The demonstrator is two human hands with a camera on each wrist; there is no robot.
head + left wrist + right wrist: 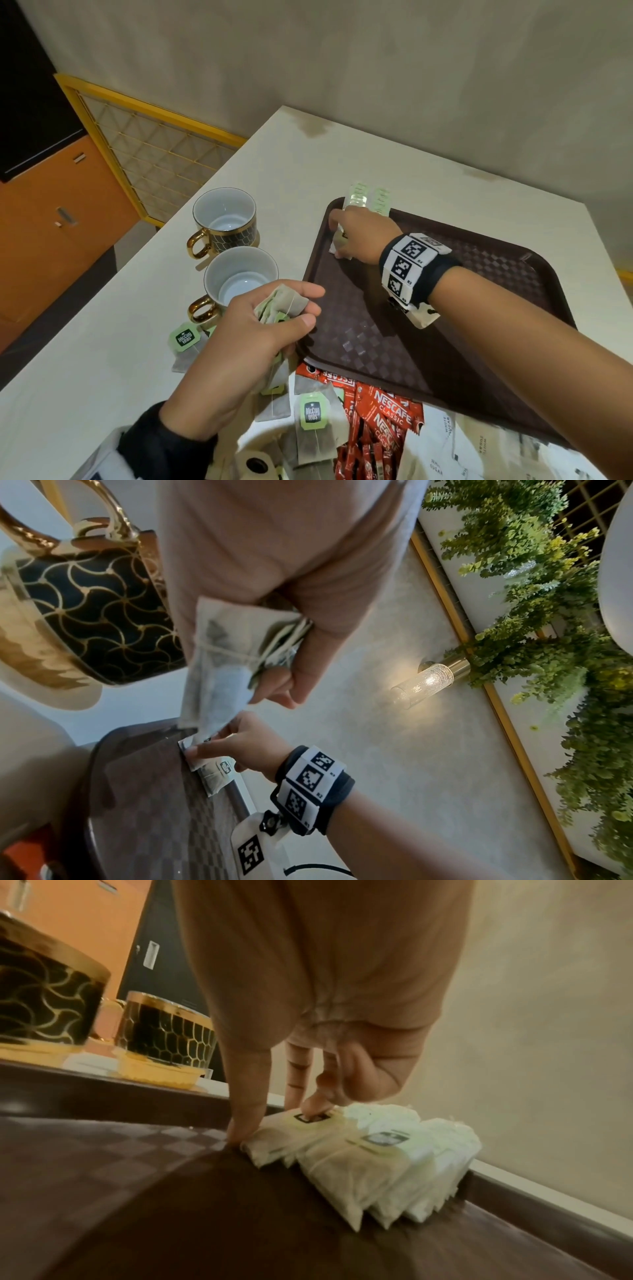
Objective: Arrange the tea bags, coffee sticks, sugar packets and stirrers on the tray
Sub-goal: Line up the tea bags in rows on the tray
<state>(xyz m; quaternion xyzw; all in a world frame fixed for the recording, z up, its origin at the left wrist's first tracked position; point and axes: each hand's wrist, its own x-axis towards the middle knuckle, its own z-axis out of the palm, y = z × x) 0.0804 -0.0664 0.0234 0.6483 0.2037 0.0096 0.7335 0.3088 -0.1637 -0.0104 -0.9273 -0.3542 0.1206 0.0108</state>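
Head view: you get soft, even, rather dim light; edges bow outward, the table [102,342] edge curves
Shadows: faint ones lie under your right hand [359,236] on the tray [445,342]
Glare: dull sheen on the tray weave near its front
Left wrist view: a lit wall lamp [424,681] glows warm and throws a bright halo on the wall; the cup [85,610] is close and soft, its gold glints
Right wrist view: yellowish and dim; tea bags [369,1153] look washed out, the near tray is a dark blur, the cups smear
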